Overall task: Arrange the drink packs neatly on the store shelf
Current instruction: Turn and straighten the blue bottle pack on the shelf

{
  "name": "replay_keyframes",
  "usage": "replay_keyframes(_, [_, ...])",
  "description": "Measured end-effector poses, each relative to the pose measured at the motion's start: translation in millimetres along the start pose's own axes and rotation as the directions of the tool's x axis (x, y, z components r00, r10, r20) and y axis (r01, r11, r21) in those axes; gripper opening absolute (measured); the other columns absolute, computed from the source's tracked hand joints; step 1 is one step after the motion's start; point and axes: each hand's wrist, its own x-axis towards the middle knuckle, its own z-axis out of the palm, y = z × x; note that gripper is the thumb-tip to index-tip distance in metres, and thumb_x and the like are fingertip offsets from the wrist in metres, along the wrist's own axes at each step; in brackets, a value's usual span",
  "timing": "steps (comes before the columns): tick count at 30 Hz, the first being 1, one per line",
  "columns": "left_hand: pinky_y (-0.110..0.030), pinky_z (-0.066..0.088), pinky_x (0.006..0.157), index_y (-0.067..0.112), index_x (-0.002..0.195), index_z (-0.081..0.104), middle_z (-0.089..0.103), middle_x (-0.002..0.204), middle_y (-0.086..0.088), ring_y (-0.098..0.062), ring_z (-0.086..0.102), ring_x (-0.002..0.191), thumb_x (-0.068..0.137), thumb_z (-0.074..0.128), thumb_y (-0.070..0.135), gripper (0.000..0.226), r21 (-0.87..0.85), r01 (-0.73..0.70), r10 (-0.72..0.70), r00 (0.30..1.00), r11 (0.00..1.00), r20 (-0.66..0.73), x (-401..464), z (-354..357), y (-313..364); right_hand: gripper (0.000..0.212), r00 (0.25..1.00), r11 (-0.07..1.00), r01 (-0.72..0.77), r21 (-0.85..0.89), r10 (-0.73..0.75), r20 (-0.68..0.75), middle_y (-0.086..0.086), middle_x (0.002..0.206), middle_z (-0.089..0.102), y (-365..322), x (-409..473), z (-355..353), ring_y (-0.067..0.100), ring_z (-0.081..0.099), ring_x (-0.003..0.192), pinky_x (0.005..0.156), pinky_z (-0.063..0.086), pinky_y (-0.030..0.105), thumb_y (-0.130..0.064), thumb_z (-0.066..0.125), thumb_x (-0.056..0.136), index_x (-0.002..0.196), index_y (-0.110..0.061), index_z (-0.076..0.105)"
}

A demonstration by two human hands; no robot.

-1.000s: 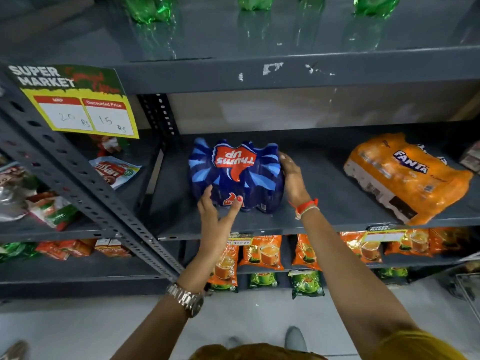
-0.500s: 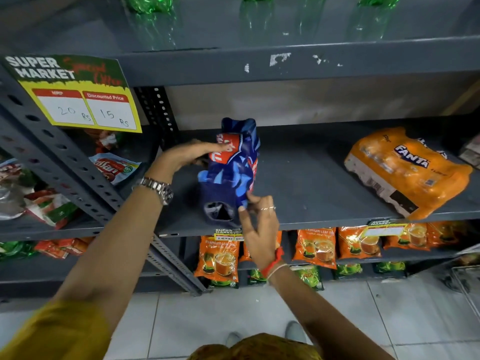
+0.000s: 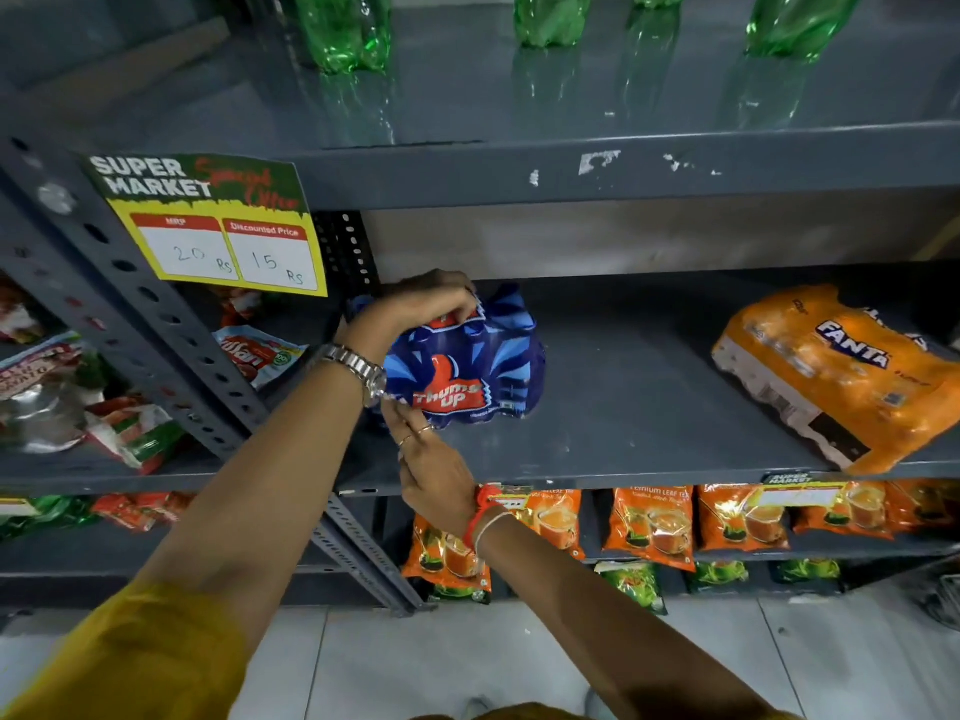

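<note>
A blue Thums Up drink pack [image 3: 470, 368] stands at the left end of the grey middle shelf [image 3: 623, 407], close to the upright post, its logo facing me right way up. My left hand [image 3: 428, 301] lies over the pack's far top edge and grips it. My right hand [image 3: 428, 459] holds the pack's near lower left corner with its fingertips. An orange Fanta drink pack [image 3: 831, 371] lies tilted at the shelf's right end, well apart from both hands.
Green bottles [image 3: 345, 28] stand on the shelf above. A yellow price card [image 3: 218, 236] hangs on the slotted post [image 3: 171, 356] at left. Snack packets [image 3: 254, 356] fill the left bay. Orange tea pouches [image 3: 649, 527] hang under the shelf. Bare shelf lies between the two packs.
The blue pack has been turned around from logo upside down, through edge-on, to logo upright, and shifted left toward the post. My hands swapped ends: left now on top, right at the front corner.
</note>
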Motion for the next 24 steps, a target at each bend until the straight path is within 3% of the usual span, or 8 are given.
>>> replay_keyframes(3, [-0.037, 0.042, 0.093, 0.033, 0.093, 0.061, 0.064, 0.105, 0.001, -0.023, 0.057, 0.103, 0.063, 0.052, 0.030, 0.032, -0.056, -0.078, 0.076, 0.997, 0.995, -0.024, 0, 5, -7, 0.079, 1.000, 0.999, -0.009, 0.044, 0.009, 0.010, 0.003, 0.160, 0.019, 10, -4, -3, 0.027, 0.042, 0.134, 0.103, 0.042, 0.029, 0.002, 0.040, 0.085, 0.150, -0.029, 0.008])
replay_keyframes(6, [-0.047, 0.031, 0.112, 0.023, 0.125, 0.051, 0.055, 0.131, -0.005, -0.024, 0.048, 0.124, 0.081, 0.058, 0.023, 0.045, -0.155, -0.216, 0.166, 0.945, 0.964, -0.282, -8, 11, -27, 0.065, 0.934, 0.958, -0.130, 0.256, 0.205, -0.294, 0.002, 0.136, 0.053, 20, -18, -23, 0.006, 0.056, 0.112, 0.096, 0.052, 0.028, 0.001, 0.042, 0.081, 0.136, -0.035, 0.040])
replay_keyframes(9, [-0.041, 0.022, 0.116, 0.024, 0.127, 0.050, 0.054, 0.132, -0.008, -0.027, 0.040, 0.130, 0.083, 0.058, 0.024, 0.045, -0.220, -0.297, 0.060, 0.708, 0.929, -0.703, -38, 26, -55, 0.038, 0.652, 0.838, -0.092, 0.537, 0.458, -0.604, 0.002, 0.111, 0.059, 38, -25, -53, -0.004, 0.058, 0.098, 0.081, 0.053, 0.019, -0.009, 0.049, 0.086, 0.108, -0.039, 0.055])
replay_keyframes(11, [-0.033, 0.035, 0.111, 0.021, 0.129, 0.048, 0.052, 0.135, -0.008, -0.022, 0.045, 0.127, 0.084, 0.060, 0.025, 0.047, -0.328, -0.366, -0.056, 0.588, 0.871, -0.807, -55, 41, -73, 0.029, 0.600, 0.785, -0.130, 0.606, 0.548, -0.582, -0.003, 0.118, 0.049, 50, -21, -74, -0.005, 0.053, 0.104, 0.079, 0.052, 0.012, -0.022, 0.056, 0.090, 0.116, -0.034, 0.051])
replay_keyframes(13, [-0.016, 0.045, 0.096, 0.019, 0.136, 0.040, 0.044, 0.142, -0.006, -0.017, 0.045, 0.127, 0.084, 0.062, 0.030, 0.057, -0.583, -0.376, -0.239, 0.654, 0.720, -0.718, -61, 56, -86, 0.042, 0.684, 0.762, -0.207, 0.614, 0.561, -0.466, -0.003, 0.130, 0.042, 60, -16, -86, 0.002, 0.048, 0.117, 0.082, 0.050, 0.010, -0.032, 0.056, 0.091, 0.131, -0.026, 0.042])
replay_keyframes(16, [-0.037, 0.046, 0.099, 0.027, 0.141, 0.032, 0.038, 0.148, -0.006, -0.025, 0.043, 0.130, 0.080, 0.060, 0.051, 0.072, -0.848, -0.144, -0.489, 0.763, 0.509, -0.423, -53, 75, -97, 0.040, 0.787, 0.684, -0.200, 0.702, 0.539, -0.300, 0.003, 0.136, 0.047, 64, -14, -88, 0.012, 0.054, 0.118, 0.083, 0.055, 0.016, -0.033, 0.048, 0.096, 0.134, -0.028, 0.040])
replay_keyframes(20, [-0.032, 0.047, 0.085, 0.032, 0.140, 0.034, 0.042, 0.145, -0.007, -0.026, 0.048, 0.125, 0.074, 0.061, 0.058, 0.076, -0.823, -0.146, -0.440, 0.786, 0.549, -0.434, -53, 81, -109, 0.031, 0.790, 0.685, -0.171, 0.708, 0.525, -0.317, -0.001, 0.128, 0.052, 60, -14, -86, 0.008, 0.056, 0.111, 0.079, 0.055, 0.013, -0.030, 0.045, 0.097, 0.127, -0.035, 0.040])
replay_keyframes(24, [-0.043, 0.044, 0.101, 0.034, 0.139, 0.036, 0.046, 0.143, -0.006, -0.025, 0.049, 0.124, 0.076, 0.056, 0.059, 0.071, -0.775, -0.148, -0.353, 0.826, 0.615, -0.439, -57, 78, -122, 0.031, 0.799, 0.700, -0.173, 0.692, 0.511, -0.317, -0.003, 0.126, 0.053, 61, -19, -85, 0.009, 0.057, 0.112, 0.081, 0.055, 0.016, -0.030, 0.044, 0.097, 0.128, -0.035, 0.040])
